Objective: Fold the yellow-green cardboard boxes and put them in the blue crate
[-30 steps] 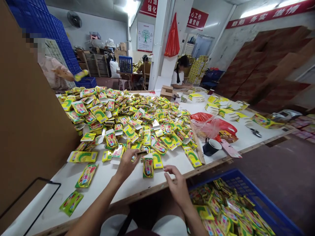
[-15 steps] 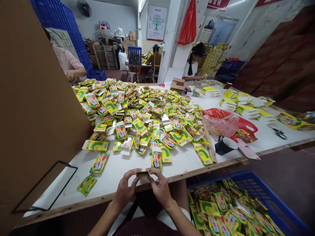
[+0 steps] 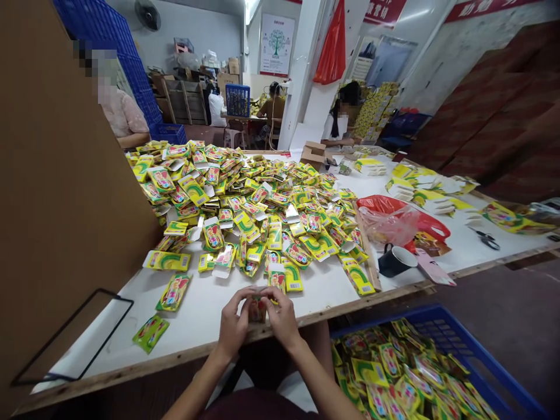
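Note:
Both of my hands grip one small candy box [image 3: 257,310] just above the table's front edge. My left hand [image 3: 234,321] is closed on its left side, fingers over the top. On the opposite side my right hand [image 3: 281,317] pinches it with thumb and fingers. Part of the box is hidden by my fingers. Beyond them lies a box with a raised white flap [image 3: 276,274], next to a yellow box [image 3: 293,277]. To the left are another printed box [image 3: 174,293] and a green sachet [image 3: 150,333].
A heap of yellow-green boxes [image 3: 245,192] spreads over the white table [image 3: 210,326]. Right of a wooden strip stand a dark mug [image 3: 397,261], a pink pad [image 3: 433,267] and red bag [image 3: 380,204]. A blue crate [image 3: 494,373] of filled boxes sits below right; cardboard [image 3: 74,175] rises at left.
The box in my hands has tilted, so its printed face now shows instead of its narrow end. My hands have come up slightly, and the view has shifted a little.

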Available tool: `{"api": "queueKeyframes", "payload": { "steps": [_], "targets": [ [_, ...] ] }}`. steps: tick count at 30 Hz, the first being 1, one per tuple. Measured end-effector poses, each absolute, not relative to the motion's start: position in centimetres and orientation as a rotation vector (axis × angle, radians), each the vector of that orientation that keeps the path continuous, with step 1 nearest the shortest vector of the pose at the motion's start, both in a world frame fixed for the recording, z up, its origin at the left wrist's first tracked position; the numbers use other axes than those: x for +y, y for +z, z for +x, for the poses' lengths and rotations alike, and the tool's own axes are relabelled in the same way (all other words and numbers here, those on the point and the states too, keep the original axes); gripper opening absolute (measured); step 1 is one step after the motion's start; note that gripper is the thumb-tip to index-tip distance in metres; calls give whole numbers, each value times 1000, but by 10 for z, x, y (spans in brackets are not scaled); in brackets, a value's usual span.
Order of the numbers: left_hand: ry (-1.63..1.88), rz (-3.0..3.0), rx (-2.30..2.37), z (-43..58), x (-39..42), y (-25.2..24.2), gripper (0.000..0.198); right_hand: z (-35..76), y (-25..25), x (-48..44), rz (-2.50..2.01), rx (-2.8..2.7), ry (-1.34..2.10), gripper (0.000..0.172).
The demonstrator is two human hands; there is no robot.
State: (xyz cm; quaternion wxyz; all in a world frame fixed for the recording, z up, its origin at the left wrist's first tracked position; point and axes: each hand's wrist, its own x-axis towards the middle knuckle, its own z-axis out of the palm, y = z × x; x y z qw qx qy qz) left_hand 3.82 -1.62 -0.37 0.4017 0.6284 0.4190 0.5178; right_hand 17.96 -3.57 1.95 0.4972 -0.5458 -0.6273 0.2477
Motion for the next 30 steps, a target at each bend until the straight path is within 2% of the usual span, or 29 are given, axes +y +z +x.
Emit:
{"api": "queueKeyframes", "payload": {
  "steps": [5,11,25,30],
  "targets": [
    [1208,1559,1058,42,-8,5,20,178,10,-27,-1282,-1377,690,31],
    [1190,1668,1082,38,-8,11,22,182,17,-22,-1258,-1537,726,15],
    [1194,1519,1170,41,-6,14,22,176,27,-11,-1373,-1535,712,18],
    [1189,1478,1056,34,-9,0,22,174,16,-20,-1331,-1506,710,12]
  ]
}}
